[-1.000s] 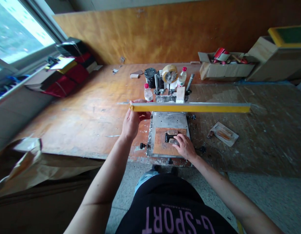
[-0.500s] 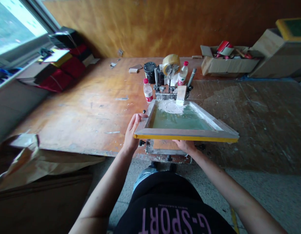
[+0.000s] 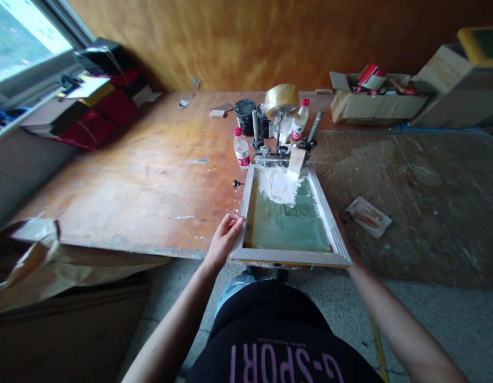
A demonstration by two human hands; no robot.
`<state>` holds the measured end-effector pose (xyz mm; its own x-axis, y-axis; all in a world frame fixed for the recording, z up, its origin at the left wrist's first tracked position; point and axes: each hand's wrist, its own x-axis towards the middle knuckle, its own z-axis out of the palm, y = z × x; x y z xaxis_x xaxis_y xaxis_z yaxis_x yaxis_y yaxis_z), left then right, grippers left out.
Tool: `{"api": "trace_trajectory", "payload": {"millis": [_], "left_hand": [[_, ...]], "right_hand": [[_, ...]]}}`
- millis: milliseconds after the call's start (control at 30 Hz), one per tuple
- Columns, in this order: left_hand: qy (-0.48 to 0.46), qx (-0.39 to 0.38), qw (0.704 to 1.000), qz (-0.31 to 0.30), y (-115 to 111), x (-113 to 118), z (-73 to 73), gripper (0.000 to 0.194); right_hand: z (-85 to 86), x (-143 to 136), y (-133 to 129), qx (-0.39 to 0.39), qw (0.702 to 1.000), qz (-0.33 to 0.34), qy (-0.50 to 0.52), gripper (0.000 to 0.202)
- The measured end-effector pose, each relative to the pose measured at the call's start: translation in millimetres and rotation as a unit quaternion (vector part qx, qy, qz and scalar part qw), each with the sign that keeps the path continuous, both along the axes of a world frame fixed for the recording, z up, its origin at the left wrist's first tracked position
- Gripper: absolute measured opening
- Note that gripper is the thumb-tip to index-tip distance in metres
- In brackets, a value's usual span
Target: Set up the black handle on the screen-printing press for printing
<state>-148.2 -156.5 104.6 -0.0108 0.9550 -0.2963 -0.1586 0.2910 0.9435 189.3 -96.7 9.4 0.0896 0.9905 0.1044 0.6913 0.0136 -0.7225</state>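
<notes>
A screen printing frame [image 3: 284, 256] lies nearly level in front of me, hinged in a metal clamp [image 3: 276, 158] at its far end. White ink [image 3: 278, 186] is spread thickly over the far part of its green mesh [image 3: 288, 229]. A squeegee [image 3: 296, 160] leans at the far right corner, its lower edge in the ink. My left hand [image 3: 227, 234] is closed on the left side of the frame, fingers curled at its edge. Beside the right rail is my right hand [image 3: 345, 239], mostly hidden by the frame, so its fingers do not show.
Two red-capped bottles [image 3: 242, 149], a black tub [image 3: 245, 116] and a large tape roll [image 3: 281, 98] stand behind the frame. To the right lies a small flat packet [image 3: 368, 216]. An open carton [image 3: 379, 105] sits at the back right, stacked boxes [image 3: 92, 114] at the left.
The frame's near end has come down from a raised tilt. My left hand has moved nearer with it; my right hand has gone from beneath the frame to its right side.
</notes>
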Motion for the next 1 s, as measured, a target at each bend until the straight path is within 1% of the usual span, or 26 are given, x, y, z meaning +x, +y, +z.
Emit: {"api": "trace_trajectory", "payload": {"millis": [100, 200, 300, 367, 433, 467, 533, 600, 667, 733, 800, 900, 1000], "left_hand": [[0.001, -0.008, 1.0, -0.004, -1, 2, -23.8, 0.035], [0.003, -0.016, 1.0, -0.006, 0, 3, -46.0, 0.035], [0.015, -0.025, 1.0, -0.005, 2, 4, -60.7, 0.033], [0.023, -0.028, 0.999, -0.002, 3, 6, -66.4, 0.032], [0.024, -0.03, 0.999, -0.001, 3, 7, -70.2, 0.031], [0.022, -0.03, 0.999, -0.002, 4, 7, -71.8, 0.031], [0.019, -0.031, 0.999, -0.003, 4, 7, -74.4, 0.031], [0.018, -0.034, 0.999, -0.003, 5, 8, -76.2, 0.032], [0.017, -0.038, 0.999, -0.003, 5, 7, -76.9, 0.032], [0.013, -0.043, 0.999, -0.003, 5, 7, -76.6, 0.032], [0.011, -0.048, 0.999, -0.002, 5, 8, -75.7, 0.032], [0.012, -0.054, 0.998, 0.001, 5, 8, -73.6, 0.034], [0.014, -0.058, 0.998, 0.001, 4, 7, -71.0, 0.035]], "right_hand": [[17.2, 16, 15, 0.054, 0.998, -0.006, -0.022, 0.026], [38.4, 13, 37, 0.128, 0.991, -0.003, -0.037, 0.028], [60.3, -9, 66, 0.185, 0.98, 0.025, -0.067, 0.033], [72.1, -29, 89, 0.212, 0.97, 0.048, -0.106, 0.045], [79.7, -48, 112, 0.217, 0.963, 0.062, -0.15, 0.056], [81.9, -56, 122, 0.21, 0.96, 0.065, -0.171, 0.058], [83.4, -68, 139, 0.176, 0.96, 0.071, -0.208, 0.052], [82.4, -75, 149, 0.139, 0.96, 0.082, -0.229, 0.038], [80.1, -77, 149, 0.118, 0.961, 0.094, -0.231, 0.028], [76.8, -74, 142, 0.121, 0.966, 0.088, -0.211, 0.024], [71.8, -67, 134, 0.125, 0.977, 0.049, -0.164, 0.024], [59.8, -54, 129, 0.113, 0.991, -0.042, -0.051, 0.029], [45.2, -41, 132, 0.067, 0.992, -0.104, 0.026, 0.033]]}}
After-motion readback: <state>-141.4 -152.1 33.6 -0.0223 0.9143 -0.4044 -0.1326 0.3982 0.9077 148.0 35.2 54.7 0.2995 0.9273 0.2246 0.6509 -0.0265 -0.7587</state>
